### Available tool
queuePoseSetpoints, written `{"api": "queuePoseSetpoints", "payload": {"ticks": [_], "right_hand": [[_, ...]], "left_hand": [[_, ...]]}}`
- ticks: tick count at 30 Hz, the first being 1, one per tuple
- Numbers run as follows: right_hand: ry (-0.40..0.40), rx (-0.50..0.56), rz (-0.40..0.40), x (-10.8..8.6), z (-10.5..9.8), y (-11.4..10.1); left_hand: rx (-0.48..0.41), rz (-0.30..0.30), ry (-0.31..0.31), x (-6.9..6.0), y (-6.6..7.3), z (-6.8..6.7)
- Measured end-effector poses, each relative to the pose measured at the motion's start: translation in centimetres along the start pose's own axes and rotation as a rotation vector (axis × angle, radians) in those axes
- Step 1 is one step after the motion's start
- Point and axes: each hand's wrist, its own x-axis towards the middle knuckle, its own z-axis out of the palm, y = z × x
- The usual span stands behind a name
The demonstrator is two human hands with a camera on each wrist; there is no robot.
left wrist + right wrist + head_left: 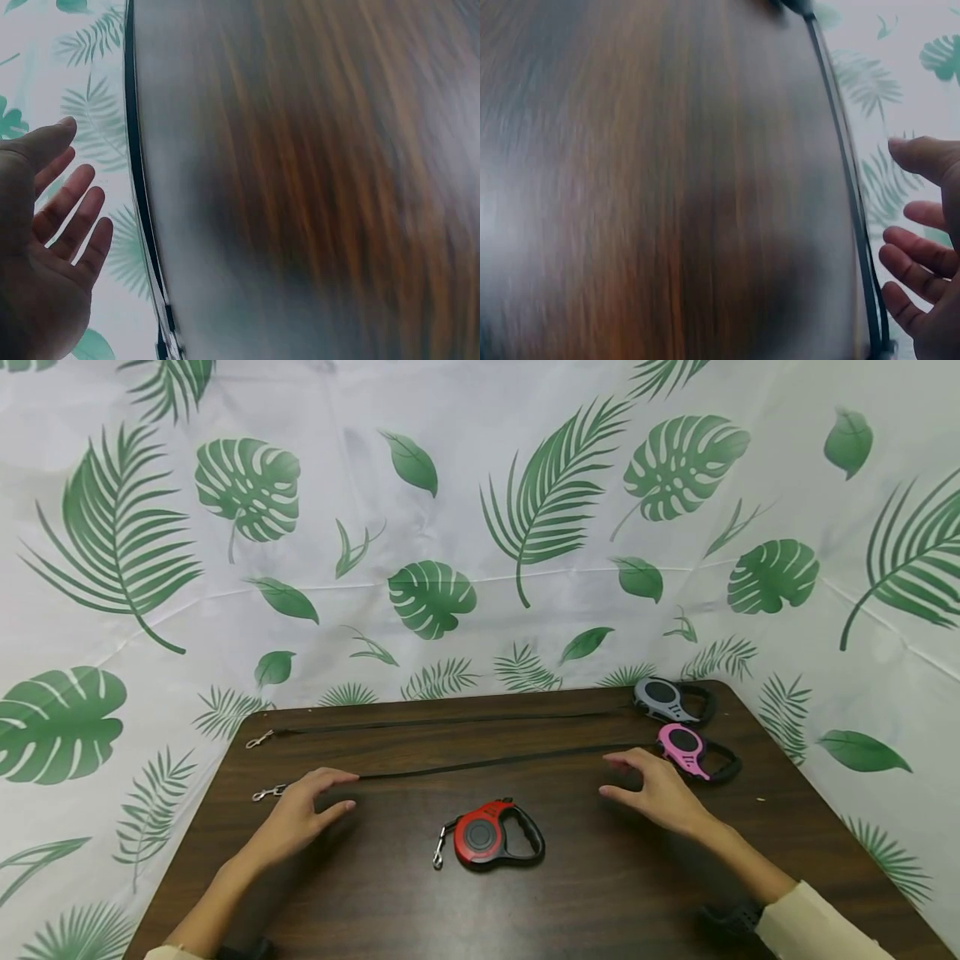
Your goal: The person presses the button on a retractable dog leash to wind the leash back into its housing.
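Loosely parted fingers (pixel 335 774), left hand (pixel 306 808), right hand (pixel 658 789), near cord (pixel 480 763), contact unclear

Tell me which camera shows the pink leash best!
The head view, because there the pink leash shows its case, black handle and thin cord. Neither wrist view shows anything pink; dark lines there might be its cord, but I can't tell.
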Motion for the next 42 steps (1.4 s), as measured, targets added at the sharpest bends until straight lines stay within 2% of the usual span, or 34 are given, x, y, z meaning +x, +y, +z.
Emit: {"api": "queuePoseSetpoints", "payload": {"ticks": [10,17,22,29,37,42], "right_hand": [[0.047,-0.048,0.023,-1.0,-2.6,2.4],[0.058,-0.051,0.062,-1.4,-4.3,3.6],[0.059,-0.088,0.088,-1.7,-5.4,4.8],[0.063,-0.150,0.107,-2.1,-6.4,6.7],[0.062,-0.172,0.127,-2.7,-7.1,8.1],[0.045,-0.186,0.137,-3.0,-7.1,8.9]], "left_hand": [[0.030,-0.024,0.048,-1.3,-1.4,-1.5],[0.070,0.003,0.091,-2.0,-2.9,-2.3],[0.114,-0.009,0.085,-2.2,-3.8,-3.0],[0.146,-0.017,0.046,-2.6,-5.2,-3.7],[0.161,0.003,0.030,-2.8,-6.2,-4.0],[0.166,-0.008,0.007,-2.6,-6.7,-4.2]]}}
